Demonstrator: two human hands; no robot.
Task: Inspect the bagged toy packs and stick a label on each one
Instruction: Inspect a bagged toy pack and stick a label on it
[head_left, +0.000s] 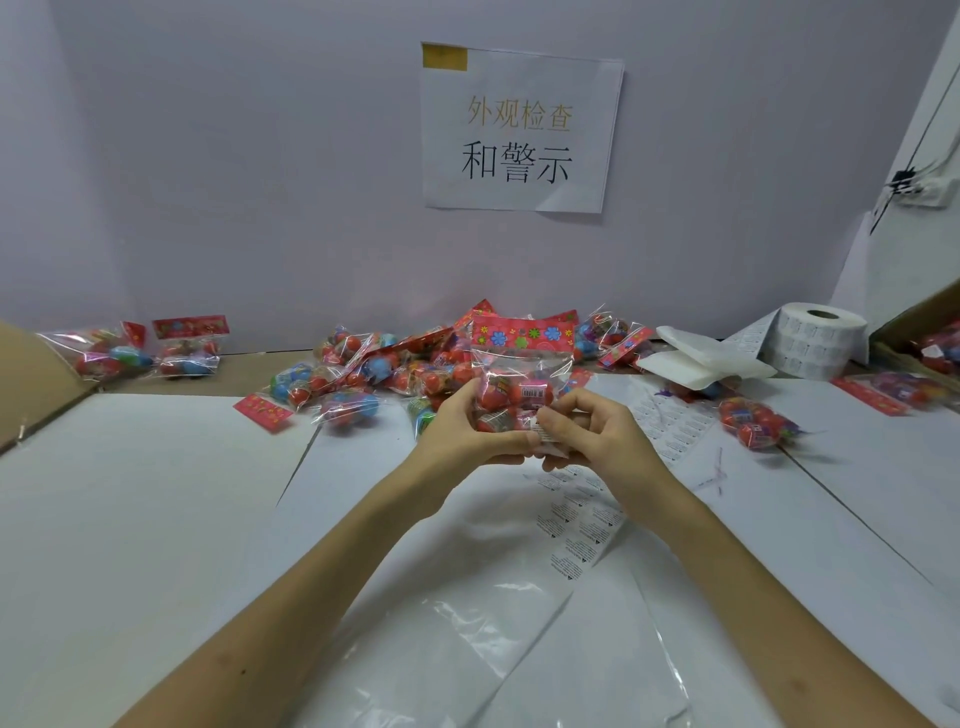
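packing/inspection workstation | wall sign (521, 128) | label roll (814, 339) | heaped toy packs (374, 369)

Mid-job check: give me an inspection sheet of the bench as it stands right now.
Surface: table covered in white paper; clear plastic sheet at the near edge.
Job's things: held toy pack upright; pile of packs behind it; two packs far left; single pack on the right; label strip below the hands; label roll far right.
Clutter: white folded pads beside the roll; cardboard flap on the left.
Hands: left hand grips the pack's lower part; right hand pinches a label against it.
Cables: dark leads at a socket strip, upper right.
Surroundings: printed sign on a pale wall.
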